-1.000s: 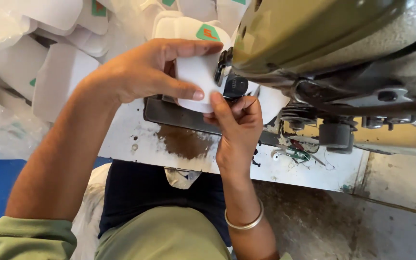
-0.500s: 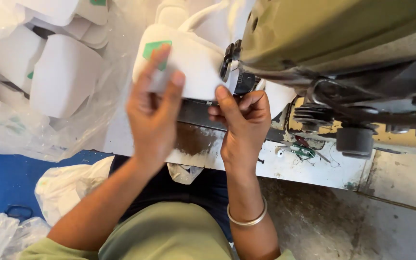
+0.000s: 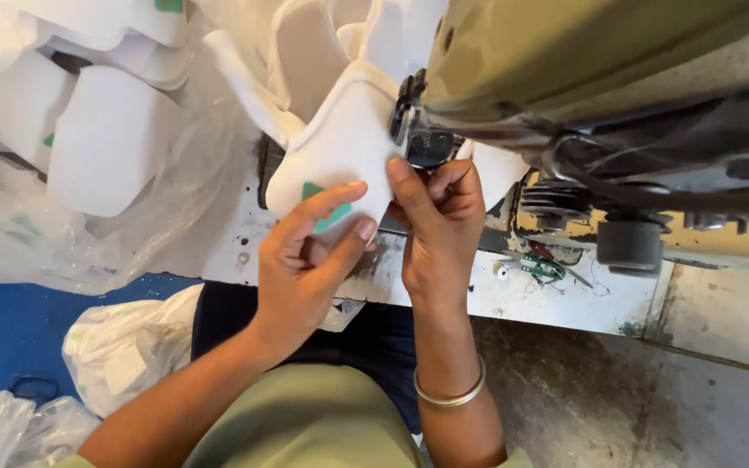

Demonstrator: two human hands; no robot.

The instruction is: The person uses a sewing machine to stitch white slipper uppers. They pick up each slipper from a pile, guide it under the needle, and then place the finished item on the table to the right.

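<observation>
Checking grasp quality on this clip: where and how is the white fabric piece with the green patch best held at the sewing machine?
Probably by the near, lower edge of the white piece, from the person's side. That edge hangs free beside the green patch, while the far end sits against the machine. The left hand and right hand pinch it there.

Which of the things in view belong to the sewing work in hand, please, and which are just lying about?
In hand:
left hand
right hand
white padded piece with green patch
sewing machine

Lying about:
stacked white pieces in clear plastic
white bag
silver bangle
thread scraps
</observation>
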